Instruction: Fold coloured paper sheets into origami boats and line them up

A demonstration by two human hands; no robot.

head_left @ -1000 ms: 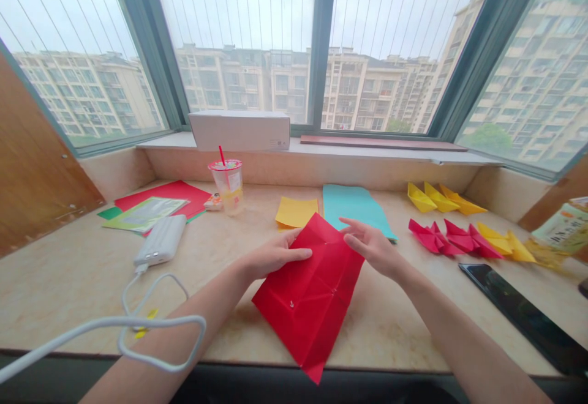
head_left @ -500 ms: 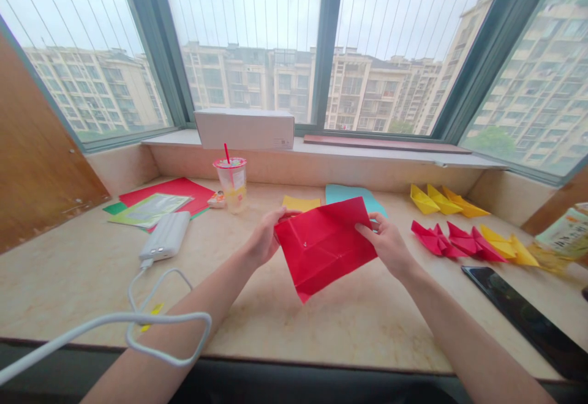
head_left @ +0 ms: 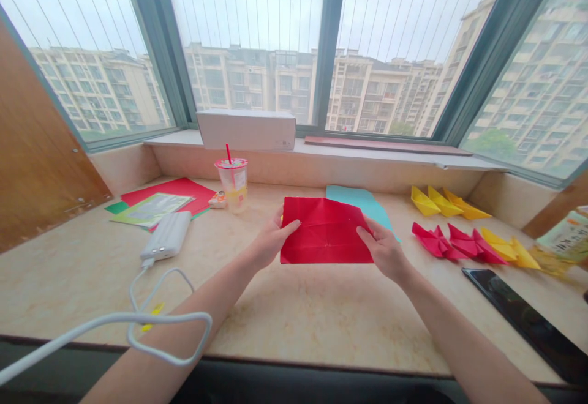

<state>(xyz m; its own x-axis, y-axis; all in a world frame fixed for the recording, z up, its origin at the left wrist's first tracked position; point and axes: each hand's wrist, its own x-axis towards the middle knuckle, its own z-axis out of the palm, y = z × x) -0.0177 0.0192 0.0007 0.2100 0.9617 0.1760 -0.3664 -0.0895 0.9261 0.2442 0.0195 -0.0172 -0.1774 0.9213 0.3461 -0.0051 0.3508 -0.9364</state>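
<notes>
A creased red paper sheet (head_left: 324, 231), folded into a flat rectangle, is held just above the marble counter (head_left: 298, 318) in front of me. My left hand (head_left: 269, 245) pinches its left edge, thumb on top. Along the right edge, my right hand (head_left: 383, 251) grips the paper with thumb over and fingers under. A turquoise sheet (head_left: 356, 199) lies behind the red paper, partly hidden by it.
Folded red paper boats (head_left: 452, 240) and yellow paper boats (head_left: 441, 202) lie at the right, with a black phone (head_left: 528, 318) nearer. On the left sit a plastic cup with straw (head_left: 232, 185), a white power bank (head_left: 166, 235) with cable, and red and green sheets (head_left: 160, 203). A white box (head_left: 245, 130) rests on the sill.
The red sheet went from lying open as a diamond on the counter to being lifted, turned and folded into a level rectangle. Both hands shifted to its side edges.
</notes>
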